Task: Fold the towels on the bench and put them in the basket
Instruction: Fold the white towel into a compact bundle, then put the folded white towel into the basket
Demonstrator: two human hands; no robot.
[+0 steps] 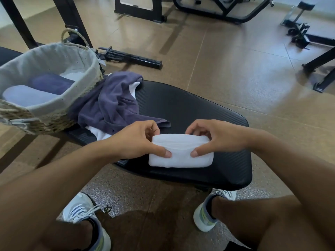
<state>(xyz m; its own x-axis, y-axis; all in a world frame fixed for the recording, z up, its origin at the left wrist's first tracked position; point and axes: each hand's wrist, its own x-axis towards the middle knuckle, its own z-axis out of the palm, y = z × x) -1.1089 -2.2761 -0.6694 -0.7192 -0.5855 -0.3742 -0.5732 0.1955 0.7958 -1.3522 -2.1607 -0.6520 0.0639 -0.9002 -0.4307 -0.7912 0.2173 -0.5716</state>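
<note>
both hands [135,140] [220,137] grip folded white towel [181,153] near bench [208,113] front edge.

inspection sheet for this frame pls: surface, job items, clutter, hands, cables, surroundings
Surface: black padded bench, ribbed top.
Job's things: folded white towel on the bench's near end; crumpled purple towel lying over a white towel; lined woven basket on the bench's left, folded towels inside.
Clutter: nothing seen.
Grippers: left hand and right hand pinch the folded white towel's ends.
Cables: nothing seen.
Surroundings: brown tiled floor, black gym equipment frames beyond.
</note>
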